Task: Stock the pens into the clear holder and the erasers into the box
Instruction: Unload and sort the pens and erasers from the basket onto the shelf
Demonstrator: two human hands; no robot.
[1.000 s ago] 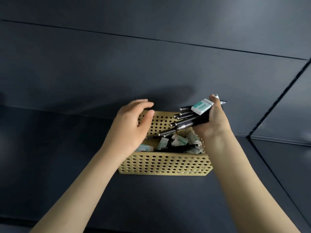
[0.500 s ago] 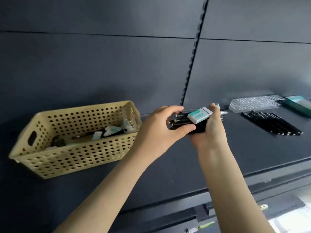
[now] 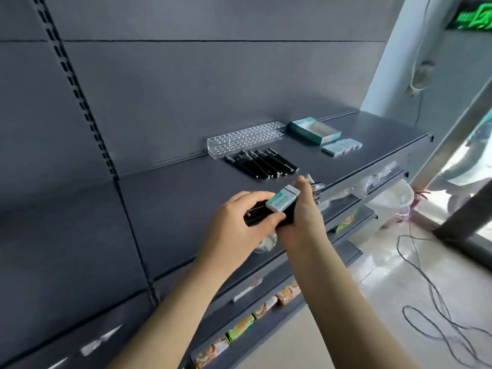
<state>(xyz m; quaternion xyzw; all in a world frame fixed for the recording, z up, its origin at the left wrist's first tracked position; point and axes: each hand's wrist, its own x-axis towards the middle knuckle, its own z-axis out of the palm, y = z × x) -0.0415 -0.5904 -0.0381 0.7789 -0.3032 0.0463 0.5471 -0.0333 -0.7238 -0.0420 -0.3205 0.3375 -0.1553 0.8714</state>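
Two grips, L hand (image 3: 239, 226), R hand (image 3: 304, 218), clasp pen bundle (image 3: 256, 214); 1 eraser (image 3: 282, 199) atop

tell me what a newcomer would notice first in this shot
Mid-frame, the left hand and right hand together grip a bundle of black pens with a white-and-teal eraser on top, above the dark shelf. Farther back on the shelf, a row of black pens lies in front of the clear holder, with a teal box and loose erasers to the right.
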